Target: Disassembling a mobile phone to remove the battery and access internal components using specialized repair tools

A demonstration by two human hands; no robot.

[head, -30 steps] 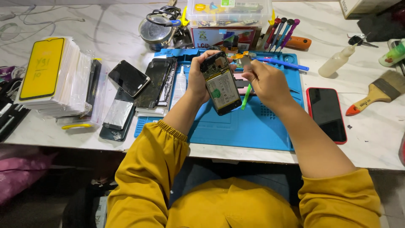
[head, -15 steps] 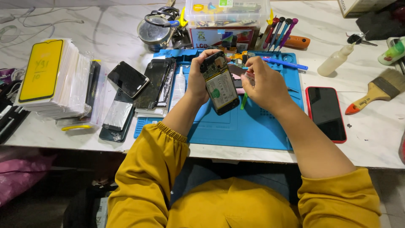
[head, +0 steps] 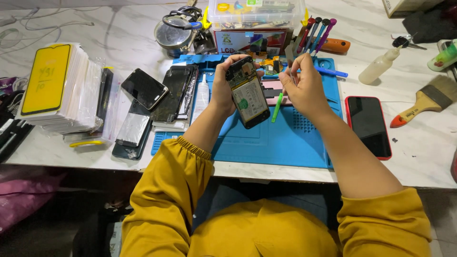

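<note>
Just above the blue mat, the left hand grips an opened phone, fingers wrapped round its edges. Right of the phone, the right hand pinches a green tool and tweezers, fingers closed tight.

This is a phone repair workshop. On the marble-pattern table lies a blue repair mat, with a rack of screwdrivers and a clear box of small parts behind it. On the left are a stack of screen protectors and several loose phone screens. A brush, a squeeze bottle and a red phone lie to the right.
</note>
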